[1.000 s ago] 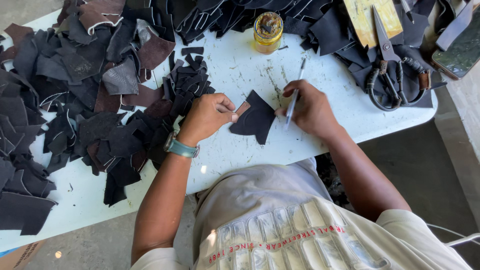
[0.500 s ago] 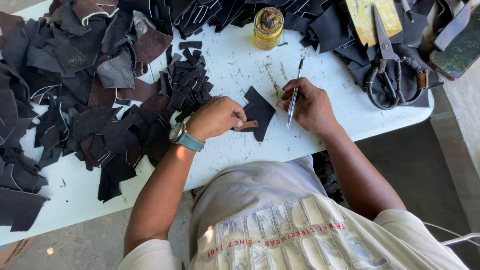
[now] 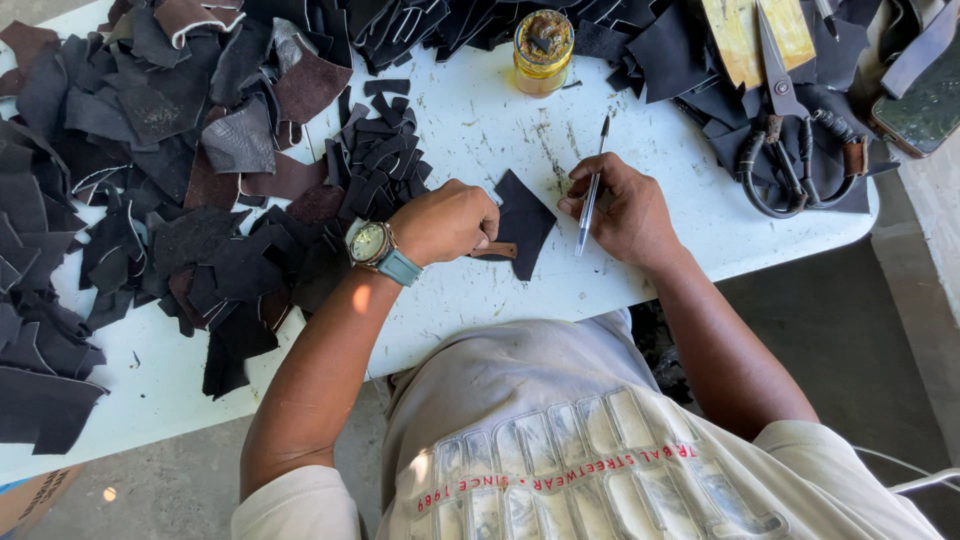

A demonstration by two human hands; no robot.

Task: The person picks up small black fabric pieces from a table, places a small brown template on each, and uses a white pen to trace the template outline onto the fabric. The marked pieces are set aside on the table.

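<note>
Pressing down near the table's [image 3: 470, 110] front edge, the left hand [image 3: 445, 220] is now curled over a brown template [image 3: 497, 250] laid on the black leather piece [image 3: 525, 220], which was held bare a second ago. The right hand [image 3: 625, 205] is closed around a pen [image 3: 590, 195], its tip touching the piece. Marking appears ready. Scraps [image 3: 180, 180] are heaped leftward; shears [image 3: 790, 140] lie at the right corner.

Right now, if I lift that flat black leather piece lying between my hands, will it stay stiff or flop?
The flat black leather piece would probably droop at its free corner, since it is a thin sheet lying flush on the white table. It looks light, like the scraps heaped in the pile of dark leather offcuts. Pushed, it would likely slide unless the left hand pins it.
</note>
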